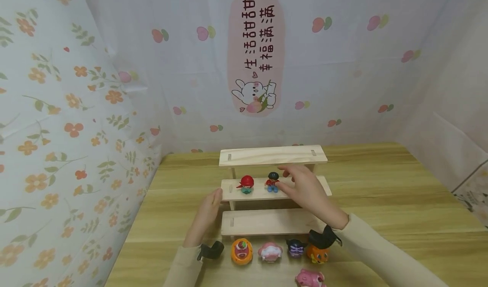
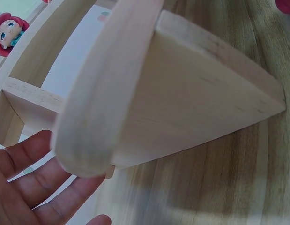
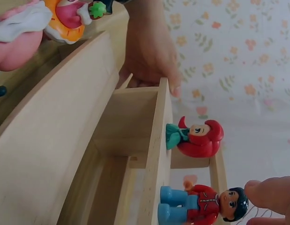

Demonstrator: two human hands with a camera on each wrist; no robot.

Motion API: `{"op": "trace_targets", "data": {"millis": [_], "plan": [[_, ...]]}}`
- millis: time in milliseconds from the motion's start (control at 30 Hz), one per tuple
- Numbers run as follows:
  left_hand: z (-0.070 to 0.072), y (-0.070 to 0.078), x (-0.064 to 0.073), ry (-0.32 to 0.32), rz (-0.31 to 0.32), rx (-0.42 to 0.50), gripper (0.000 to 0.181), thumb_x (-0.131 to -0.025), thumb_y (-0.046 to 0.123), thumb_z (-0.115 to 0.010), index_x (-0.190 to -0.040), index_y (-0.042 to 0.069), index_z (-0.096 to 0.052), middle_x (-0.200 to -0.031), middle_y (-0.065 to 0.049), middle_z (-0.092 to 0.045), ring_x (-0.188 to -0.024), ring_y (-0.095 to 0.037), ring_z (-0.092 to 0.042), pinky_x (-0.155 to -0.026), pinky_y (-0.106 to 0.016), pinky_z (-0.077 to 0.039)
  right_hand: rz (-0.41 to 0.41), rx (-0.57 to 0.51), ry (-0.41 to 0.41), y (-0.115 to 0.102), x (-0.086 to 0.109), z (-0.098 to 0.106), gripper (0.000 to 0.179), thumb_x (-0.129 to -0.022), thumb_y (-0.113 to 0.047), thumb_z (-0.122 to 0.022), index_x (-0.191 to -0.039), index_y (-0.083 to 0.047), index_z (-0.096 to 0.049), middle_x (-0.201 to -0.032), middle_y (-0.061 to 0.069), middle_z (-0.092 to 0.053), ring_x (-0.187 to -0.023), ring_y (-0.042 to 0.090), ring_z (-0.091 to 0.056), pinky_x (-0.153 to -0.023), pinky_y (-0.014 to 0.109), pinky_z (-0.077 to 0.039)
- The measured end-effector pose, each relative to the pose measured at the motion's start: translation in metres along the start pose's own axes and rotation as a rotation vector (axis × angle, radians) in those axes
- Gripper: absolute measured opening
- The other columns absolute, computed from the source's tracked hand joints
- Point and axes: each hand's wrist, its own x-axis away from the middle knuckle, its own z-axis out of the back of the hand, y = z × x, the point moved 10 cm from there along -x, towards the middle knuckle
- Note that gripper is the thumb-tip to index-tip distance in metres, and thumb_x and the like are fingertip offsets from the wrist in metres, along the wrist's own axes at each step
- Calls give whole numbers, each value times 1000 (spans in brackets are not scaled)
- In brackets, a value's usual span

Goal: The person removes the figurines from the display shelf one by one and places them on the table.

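Note:
A three-tier wooden shelf (image 1: 263, 221) stands on the table. On its middle tier, a red-haired toy figure (image 1: 247, 184) sits left of a black-haired toy figure (image 1: 272, 182) in a red top and blue trousers. My left hand (image 1: 207, 211) holds the left end of that tier, one fingertip above the board and other fingers below; its fingers (image 2: 41, 180) show against the rounded board end. Beside the black-haired figure is my right hand (image 1: 305, 189), thumb and fingers apart. In the right wrist view a fingertip (image 3: 257, 192) is close to its hair; contact is unclear.
In front of the shelf are an orange round toy (image 1: 242, 252), a pink-and-white toy (image 1: 270, 252), a black-and-purple toy (image 1: 295, 249) and an orange toy (image 1: 318, 254). A pink toy (image 1: 310, 278) lies nearer. Patterned cloth (image 1: 183, 79) hangs behind.

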Motion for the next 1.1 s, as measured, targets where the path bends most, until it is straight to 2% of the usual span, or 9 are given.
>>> {"op": "trace_targets", "data": {"millis": [233, 467, 800, 1100], "plan": [[-2, -2, 1, 1, 12, 11, 50, -106, 33, -29, -135, -4, -48, -136, -25, -49, -130, -42, -43, -107, -53, -33, 25, 22, -18, -7, -6, -8, 43, -82, -26, -76, -119, -8, -64, -95, 5, -67, -82, 20, -60, -64, 30, -46], [-6, -7, 4, -6, 26, 15, 53, -106, 34, -29, -137, -7, -44, -139, -26, -45, -132, -42, -40, -109, -52, -30, 39, 43, -15, -8, -7, -14, 32, -81, -21, -76, -109, -7, -69, -90, 3, -67, -81, 20, -61, -62, 29, -47], [-4, -7, -3, -13, 28, 15, 59, -105, 40, -27, -139, -6, -41, -142, -25, -43, -134, -41, -38, -110, -52, -28, 28, 16, 14, -7, -5, 0, 28, -81, -20, -76, -106, -8, -69, -90, 2, -67, -76, 16, -54, -64, 29, -44], [-3, -4, -3, -23, 23, 11, 57, -106, 36, -27, -137, -10, -40, -141, -28, -41, -134, -43, -36, -111, -52, -28, 43, -4, 12, -16, 12, 10, 28, -78, -20, -79, -103, -9, -71, -89, 1, -65, -73, 15, -52, -61, 25, -42]]}}
